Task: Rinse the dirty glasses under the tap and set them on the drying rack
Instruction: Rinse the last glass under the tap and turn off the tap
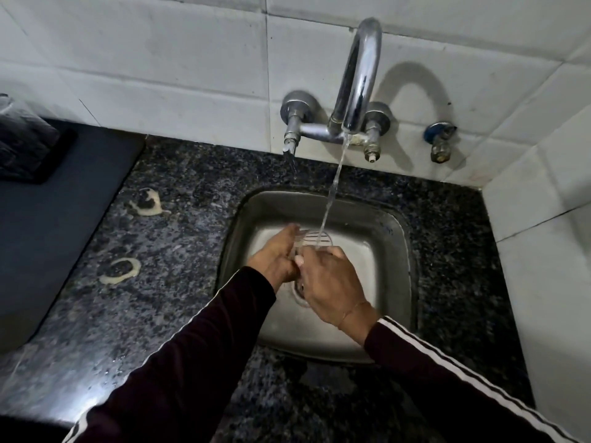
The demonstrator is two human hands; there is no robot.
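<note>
1. Water's running: a thin stream (332, 190) falls from the chrome tap (358, 78) straight into the steel sink (393, 238), and the clear glass (307, 246) sits right under it, low in the basin above the drain grate.
2. Right hand (329, 282) is wrapped round the glass, fingers curled on its side (the glass is so transparent its outline barely shows).
3. Left hand (276, 255) is pressed against the glass's other side, fingers stretched forward along it; whether the thumb closes round it I cannot tell.
4. Risk one, as I read it: wet glass, wet fingers. If one hand lets go, it could slip and crack on the steel.
5. Risk two: tilt the mouth into the stream and water may splash over the rim onto the speckled granite desk (179, 187), already marked with pale rings (120, 270).
6. No drying rack in view, only a dark mat (64, 199) at left, so the carry-out may be a wet, blind reach.
</note>
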